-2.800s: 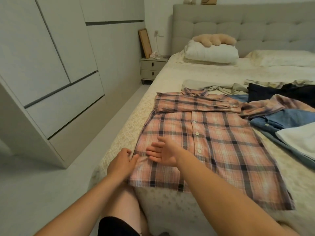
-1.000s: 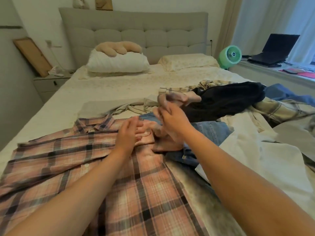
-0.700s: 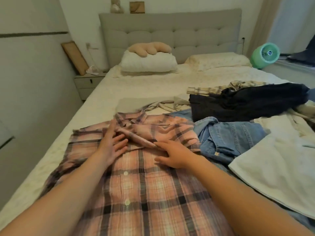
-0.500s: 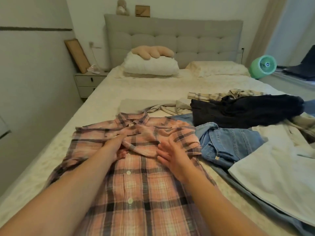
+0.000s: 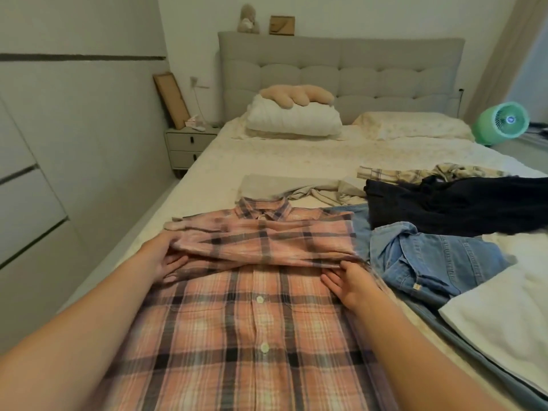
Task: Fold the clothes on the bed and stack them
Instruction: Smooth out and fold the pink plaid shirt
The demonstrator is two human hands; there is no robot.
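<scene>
The pink plaid shirt (image 5: pixel 255 315) lies button-side up at the foot of the bed (image 5: pixel 284 161), collar toward the headboard (image 5: pixel 341 72). Since half a second ago your hands have moved out from the shirt's centre to its two sides, and both sleeves now lie folded across the chest in one band just below the collar.

Your left hand (image 5: pixel 161 259) holds the left end of that band, fingers tucked under the cloth, thumb on top. Your right hand (image 5: pixel 350 280) rests flat with straight fingers at the right end, gripping nothing.

In my judgement the sleeve fold is finished and the body fold comes next; no folded stack exists yet.

Edges: the shirt's left side sits near the bed's left edge, so a pull that way risks cloth sliding off. Its right side touches the denim garment (image 5: pixel 430 262), with the dark garment (image 5: pixel 456 206) and white cloth (image 5: pixel 510 315) beyond. Open sheet lies between the collar and the pillows (image 5: pixel 293 120), with a beige garment (image 5: pixel 296 188) just past the collar.
</scene>
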